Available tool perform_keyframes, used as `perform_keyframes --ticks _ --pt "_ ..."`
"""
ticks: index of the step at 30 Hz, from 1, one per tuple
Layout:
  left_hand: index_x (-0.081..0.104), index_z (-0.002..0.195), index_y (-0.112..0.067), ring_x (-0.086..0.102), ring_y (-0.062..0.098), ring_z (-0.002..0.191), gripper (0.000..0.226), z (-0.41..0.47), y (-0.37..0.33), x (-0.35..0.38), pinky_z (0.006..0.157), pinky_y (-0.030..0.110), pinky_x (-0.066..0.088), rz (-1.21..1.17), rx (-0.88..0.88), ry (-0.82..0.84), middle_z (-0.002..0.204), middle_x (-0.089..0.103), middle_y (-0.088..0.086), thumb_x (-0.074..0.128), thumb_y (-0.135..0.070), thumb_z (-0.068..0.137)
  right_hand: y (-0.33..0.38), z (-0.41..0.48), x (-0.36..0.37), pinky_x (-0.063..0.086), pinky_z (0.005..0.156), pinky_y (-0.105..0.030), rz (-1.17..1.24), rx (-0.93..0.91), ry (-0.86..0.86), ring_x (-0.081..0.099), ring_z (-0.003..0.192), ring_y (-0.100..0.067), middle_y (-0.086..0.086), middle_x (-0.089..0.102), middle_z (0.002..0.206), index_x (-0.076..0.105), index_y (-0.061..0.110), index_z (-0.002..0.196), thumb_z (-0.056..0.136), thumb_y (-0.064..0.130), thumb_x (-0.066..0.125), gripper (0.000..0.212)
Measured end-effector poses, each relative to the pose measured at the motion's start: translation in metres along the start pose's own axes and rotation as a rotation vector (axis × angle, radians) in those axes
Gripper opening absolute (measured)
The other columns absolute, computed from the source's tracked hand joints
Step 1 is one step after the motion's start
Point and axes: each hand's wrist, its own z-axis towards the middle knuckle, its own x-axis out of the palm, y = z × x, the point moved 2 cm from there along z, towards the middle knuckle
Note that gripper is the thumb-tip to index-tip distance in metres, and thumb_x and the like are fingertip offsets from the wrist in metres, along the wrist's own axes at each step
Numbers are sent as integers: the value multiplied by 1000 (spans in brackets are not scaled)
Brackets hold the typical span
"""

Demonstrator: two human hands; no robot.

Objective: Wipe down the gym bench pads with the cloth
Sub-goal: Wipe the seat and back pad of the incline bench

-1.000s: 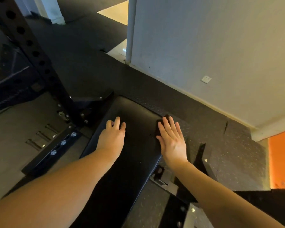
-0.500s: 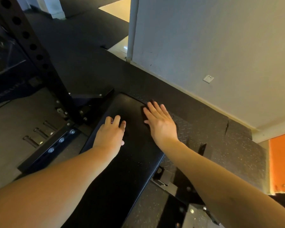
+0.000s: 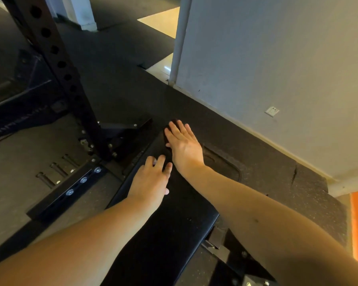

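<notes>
Black vinyl pad (image 3: 174, 234) runs from the near edge of view away toward the base of the rack post (image 3: 50, 50). Cloth (image 3: 165, 135) is dark, almost the same tone as the pad, and lies at the pad's far end; only a small part shows past the fingertips. Right hand (image 3: 184, 146) lies flat on the cloth, fingers straight and together, pressing it down rather than grasping it. Left hand (image 3: 151, 180) rests on the pad just behind the right wrist, fingers loosely spread, holding nothing; it looks like a brace. Judgement: a wiping stroke is at its far limit, and most of the near pad, where a few pale specks (image 3: 187, 219) show, is yet to be covered. Risks noted. (1) With no grip on the cloth, a flat palm may slide over it on the return pull and leave it behind; the slick vinyl makes this likely. (2) The cloth sits close to the end edge of the pad, so any further push could tip it off onto the floor mat (image 3: 122, 89). (3) The left hand sits in the line of a straight pull back, so the stroke may swerve and skip a strip under it. (4) Cloth and pad match in tone under dim light, so missed patches would be hard to spot. Wall (image 3: 277, 58) and its socket (image 3: 272, 111) stand well apart from the work.
</notes>
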Motion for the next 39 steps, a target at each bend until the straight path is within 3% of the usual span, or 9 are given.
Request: perform_keyframes --ticks 5,11,13,15,19,24,27,33,39 --pt "19 161 -21 20 34 149 78 -1 2 0 114 42 38 -11 7 1 165 11 9 60 -45 99 -25 -23 -5 0 128 -44 -80 -74 15 5 158 -22 0 27 167 39 22 156 107 29 46 50" --pt "19 161 -23 23 32 145 74 -3 8 3 112 41 39 -69 50 -33 165 11 7 58 -42 100 -72 -128 -17 29 123 -53 -44 -40 -71 29 153 -24 -4 45 157 57 17 143 96 13 68 48" --pt "22 160 -24 26 30 144 68 -4 15 2 112 40 38 -72 101 -58 164 15 6 56 -36 102 -66 -124 -16 26 124 -52 -53 -14 -73 28 153 -26 -6 47 156 58 15 142 95 11 69 48" --pt "31 157 -25 31 27 142 61 -5 29 0 111 40 39 -92 94 -100 161 22 3 57 -32 102 -49 -98 -14 14 124 -46 -63 25 -56 21 152 -25 -7 45 157 57 14 144 97 13 68 48" --pt "41 151 -21 46 22 132 55 -5 68 6 101 37 49 -253 -184 -110 150 39 1 59 -32 100 -5 -16 -2 -8 123 -38 -33 56 9 -1 157 -22 -2 19 170 33 21 158 108 25 47 52" --pt "50 143 -18 56 23 124 44 1 75 18 90 37 49 -477 -370 -41 134 55 2 60 -27 101 4 4 8 -3 127 -40 -43 19 -12 0 158 -23 -2 17 170 32 21 159 108 28 43 53" --pt "55 136 -18 59 24 119 39 5 76 19 79 32 44 -545 -431 -45 131 58 2 64 -23 99 -18 -40 5 6 128 -43 -44 -45 -26 8 158 -22 -1 27 167 42 22 155 106 27 49 49" --pt "56 134 -16 57 27 122 37 6 72 8 78 35 40 -540 -462 10 133 58 5 64 -24 99 -50 -157 2 31 122 -55 -21 38 -123 28 153 -25 -6 42 159 56 18 143 97 15 65 48" --pt "56 132 -14 58 29 118 37 7 77 5 75 35 43 -505 -406 18 130 58 8 66 -25 97 -12 -104 18 8 126 -45 -81 148 -133 12 155 -26 -8 36 163 50 14 150 102 14 60 49"
